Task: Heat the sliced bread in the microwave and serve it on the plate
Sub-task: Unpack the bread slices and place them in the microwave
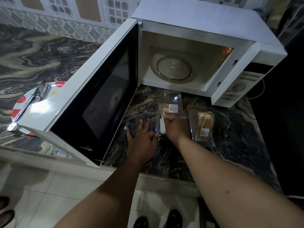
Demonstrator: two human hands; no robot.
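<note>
A white microwave [205, 27] stands on the marble counter with its door [92, 102] swung wide open to the left. Its glass turntable [174, 69] is bare. In front of it lies a clear plastic box [171, 101] of sliced bread with its lid up. My right hand [176, 127] reaches into it and grips a bread slice [166, 111]. My left hand [142, 135] presses flat, fingers spread, on the clear box part beside it. A second sealed pack of bread [203, 125] lies to the right. A white plate with red spots [19, 102] sits left, partly hidden behind the door.
The dark marble counter [49, 51] stretches left and back to a tiled wall. The microwave's control panel [238, 89] faces right front, with a cable behind it. The counter's front edge runs just below my hands. Feet in sandals stand on the pale floor tiles.
</note>
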